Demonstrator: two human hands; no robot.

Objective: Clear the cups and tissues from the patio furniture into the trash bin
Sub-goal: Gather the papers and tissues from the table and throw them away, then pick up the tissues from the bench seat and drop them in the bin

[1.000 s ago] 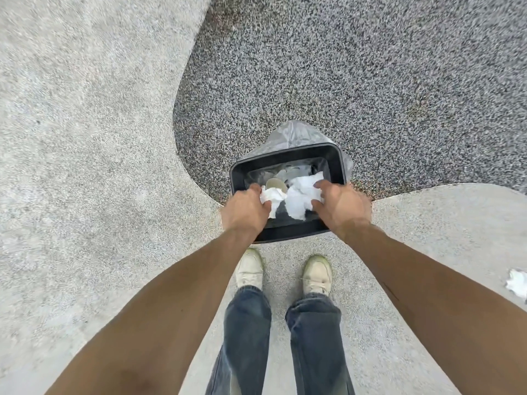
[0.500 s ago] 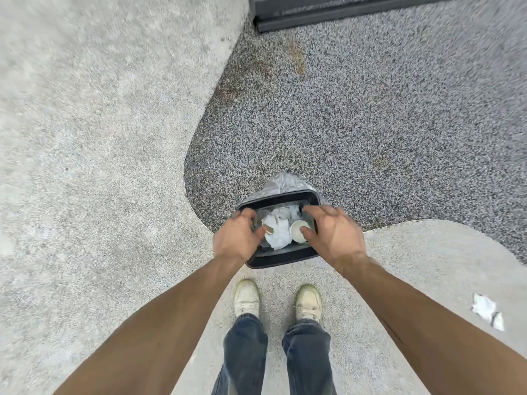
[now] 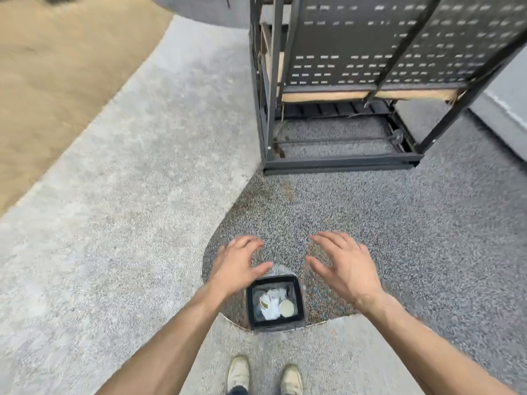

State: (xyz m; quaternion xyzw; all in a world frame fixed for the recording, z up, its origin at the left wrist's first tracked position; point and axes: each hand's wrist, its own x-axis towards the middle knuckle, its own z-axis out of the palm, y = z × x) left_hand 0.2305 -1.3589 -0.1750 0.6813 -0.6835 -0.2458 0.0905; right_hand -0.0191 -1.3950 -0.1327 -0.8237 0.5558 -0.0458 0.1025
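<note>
Ground: two pavings are meeting along a curved seam. Pale, fine-grained paving is covering the 7 to 11 o'clock side and the strip at 6 o'clock; dark speckled pebble paving is filling the centre and the 3 o'clock side. A tan sandy patch is lying at 10 o'clock. Rust-coloured stains are marking the dark paving near the centre.

Furniture: a dark metal frame with a perforated panel is standing at 12 to 1 o'clock, well apart from the bin. A grey slab edge is showing at 3 o'clock.

Trash bin: black, rectangular, lined with a clear bag, is sitting at 6 o'clock on the seam between the pavings. Inside, crumpled white tissues are lying beside a paper cup seen mouth-up; a second cup is lying partly under the tissues.

Left hand: is hovering above the bin at its 11 o'clock, fingers spread wide, holding nothing.

Right hand: is hovering at the bin's 1 o'clock, fingers spread wide, holding nothing.

Shoes: a pale pair is standing at 6 o'clock on the pale paving, just below the bin.
</note>
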